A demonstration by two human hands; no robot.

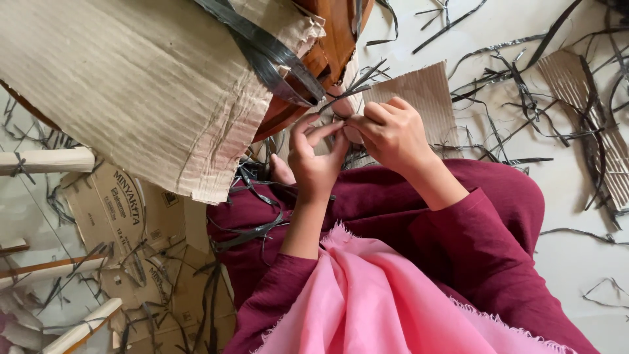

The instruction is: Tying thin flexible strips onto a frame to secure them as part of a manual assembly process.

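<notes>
Fingers: both sets pressed together at one spot, pinching a thin dark plastic strap point(347, 92); the exact grip between the fingertips is partly hidden.
Left hand point(316, 160): fingers curled up, thumb and forefinger meeting the strap end.
Right hand point(393, 131): closed over the same spot, touching the left.
Strap: runs far-left to a band point(268, 49) wrapped round a cardboard-covered wooden piece point(331, 46).
How: I judge it best to keep the pinch near the band and pull steadily, so the strap does not slip.
Around: cardboard sheet point(131, 85) left, strap offcuts point(524, 72) on the floor point(576, 255), maroon lap point(472, 223) near.
</notes>
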